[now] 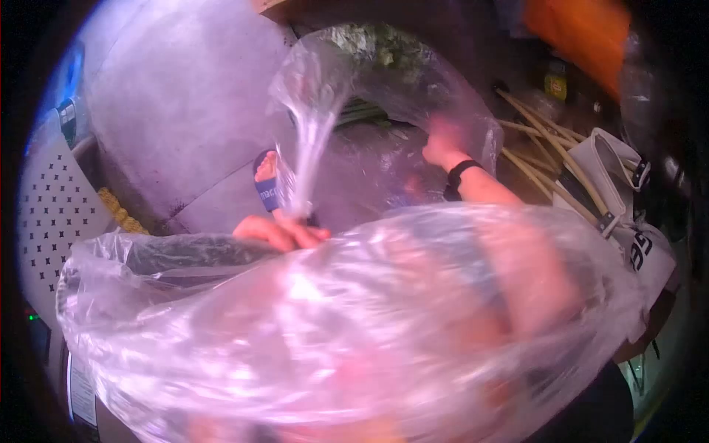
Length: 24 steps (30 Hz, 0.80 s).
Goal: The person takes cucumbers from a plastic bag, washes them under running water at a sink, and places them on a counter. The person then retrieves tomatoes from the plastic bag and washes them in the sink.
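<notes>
A large sheet of clear plastic film (354,310) billows across the front of the view and hides much of my arms and lap. My left hand (277,232) shows above its edge, fingers closed where a gathered strand of the plastic comes down. Farther forward, my right hand (447,144), blurred and with a black band at the wrist, is closed on the same film, which arches up between the hands. Through the raised film show leafy greens (377,48) and some green stalks (362,112) on the floor.
A foot in a blue sandal (266,181) is on the pale floor (177,96). To the left stands a white perforated chair back (55,214) beside a yellow rope (122,210). Wooden sticks (543,140), a white bag (609,170) and an orange item (580,37) lie at right.
</notes>
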Each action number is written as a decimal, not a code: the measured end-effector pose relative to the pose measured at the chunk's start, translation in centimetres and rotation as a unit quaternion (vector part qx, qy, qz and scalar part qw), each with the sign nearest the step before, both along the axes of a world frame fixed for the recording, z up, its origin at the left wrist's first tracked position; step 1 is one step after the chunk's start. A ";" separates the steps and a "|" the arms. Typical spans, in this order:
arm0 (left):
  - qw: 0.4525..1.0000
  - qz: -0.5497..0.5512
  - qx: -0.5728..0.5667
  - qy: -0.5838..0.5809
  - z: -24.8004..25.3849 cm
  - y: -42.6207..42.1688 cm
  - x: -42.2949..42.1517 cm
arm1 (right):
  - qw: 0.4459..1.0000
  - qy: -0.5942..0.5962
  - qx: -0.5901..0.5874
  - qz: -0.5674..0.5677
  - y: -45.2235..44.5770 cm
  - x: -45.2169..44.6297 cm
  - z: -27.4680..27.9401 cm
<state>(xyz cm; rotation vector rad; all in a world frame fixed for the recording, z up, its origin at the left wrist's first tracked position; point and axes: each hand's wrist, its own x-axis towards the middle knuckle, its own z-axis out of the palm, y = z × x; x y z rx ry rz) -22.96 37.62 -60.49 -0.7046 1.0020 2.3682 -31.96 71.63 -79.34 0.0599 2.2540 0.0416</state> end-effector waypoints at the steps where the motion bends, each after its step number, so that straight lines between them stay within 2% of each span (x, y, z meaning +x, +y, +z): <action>1: 1.000 0.012 -0.002 -0.021 0.5 -0.9 0.0 | 1.000 0.005 -0.003 -0.001 0.1 -0.1 0.5; 3: 0.997 0.042 -0.007 -0.066 2.2 -3.0 0.8 | 0.996 0.019 -0.054 0.066 0.4 -0.9 1.5; 4: 0.994 0.058 -0.013 -0.091 3.5 -4.1 1.4 | 0.995 -0.004 -0.048 0.091 1.0 -0.5 0.2; 5: 0.991 0.072 -0.020 -0.110 4.6 -5.1 2.0 | 0.995 0.002 -0.049 0.090 0.5 -0.9 0.3; 7: 0.984 0.105 -0.037 -0.142 6.4 -6.7 3.2 | 0.989 -0.145 -0.024 0.024 -0.2 -0.6 0.8; 8: 0.980 0.120 -0.042 -0.154 6.9 -7.5 3.5 | 0.992 -0.101 -0.071 0.023 0.6 0.7 -0.5; 11: 0.972 0.154 -0.064 -0.165 7.4 -8.9 3.7 | 0.987 -0.087 -0.130 0.034 -1.8 0.0 5.3; 17: 0.951 0.194 -0.096 -0.221 7.1 -8.6 3.8 | 0.988 -0.101 -0.090 0.075 -4.3 0.1 15.2; 19: 0.945 0.209 -0.100 -0.232 7.6 -8.2 2.5 | 0.990 -0.114 -0.070 0.048 -4.5 0.2 19.9; 21: 0.931 0.229 0.035 -0.281 8.3 -7.9 1.9 | 0.984 -0.166 -0.063 -0.010 -4.5 0.4 24.8; 22: 0.944 0.227 0.063 -0.231 8.4 -8.0 2.5 | 0.985 -0.152 -0.078 -0.028 -3.7 1.3 26.5; 23: 0.944 0.231 0.066 -0.225 8.4 -7.9 2.6 | 0.985 -0.138 -0.093 -0.044 -3.1 2.4 28.2; 24: 0.947 0.231 0.009 -0.221 8.5 -7.5 2.4 | 0.985 -0.116 -0.103 -0.078 -3.2 3.0 30.6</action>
